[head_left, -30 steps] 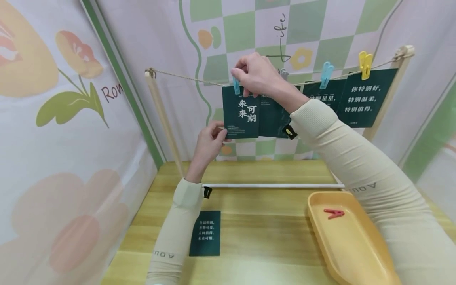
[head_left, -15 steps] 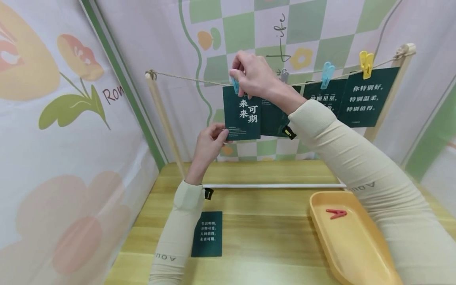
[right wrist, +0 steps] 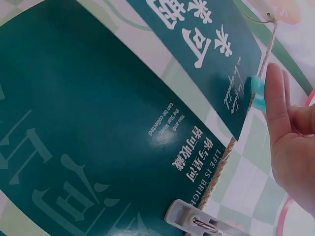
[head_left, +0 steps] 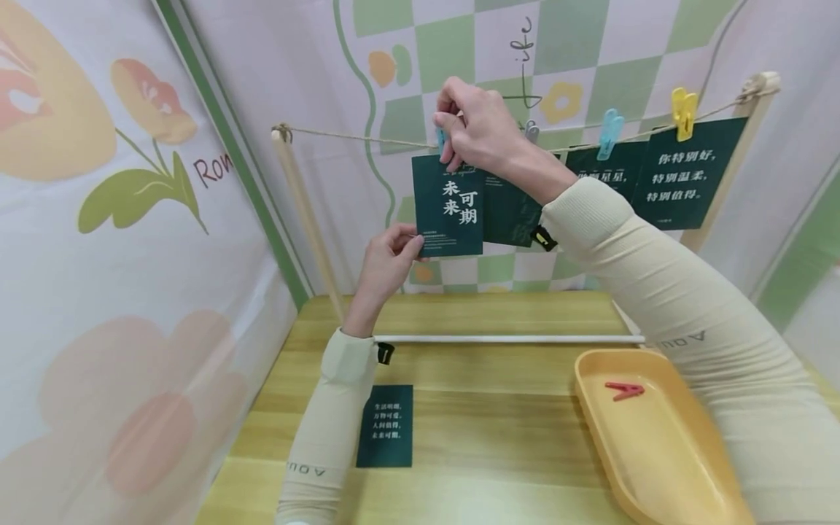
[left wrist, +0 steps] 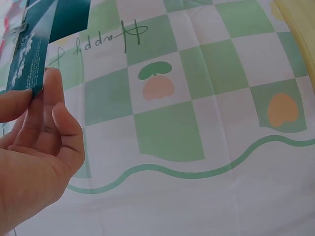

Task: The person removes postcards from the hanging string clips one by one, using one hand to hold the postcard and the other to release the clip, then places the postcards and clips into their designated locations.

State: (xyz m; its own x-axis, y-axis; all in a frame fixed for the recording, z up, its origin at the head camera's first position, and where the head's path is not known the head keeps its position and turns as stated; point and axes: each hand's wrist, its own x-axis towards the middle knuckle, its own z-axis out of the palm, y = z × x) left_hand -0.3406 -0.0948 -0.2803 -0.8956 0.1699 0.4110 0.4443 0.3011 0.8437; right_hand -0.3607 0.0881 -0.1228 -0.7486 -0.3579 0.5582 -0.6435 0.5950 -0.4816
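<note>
A dark green card [head_left: 453,226] with white characters hangs at the left part of a twine line [head_left: 357,137]. My left hand [head_left: 383,266] pinches its lower left corner between thumb and fingers; the left wrist view shows the thumb [left wrist: 15,104] on the card's face. At the card's top edge my right hand [head_left: 482,135] pinches a light blue clothespin [right wrist: 258,93], mostly covered by the fingers in the head view. The clothespin sits over the twine and the card's edge in the right wrist view. Right beside hangs another green card [right wrist: 98,118], under a grey clothespin [right wrist: 197,219].
Further right, two cards hang under a blue clothespin [head_left: 610,135] and a yellow clothespin [head_left: 685,115]. Wooden posts [head_left: 308,219] carry the twine. On the table lie a green card [head_left: 386,426] and a yellow tray [head_left: 590,415] containing a red clothespin [head_left: 623,391].
My right hand has risen slightly with the blue clothespin, whose lower end covers less of the card. My left hand keeps its pinch on the corner. The head view has shifted a little.
</note>
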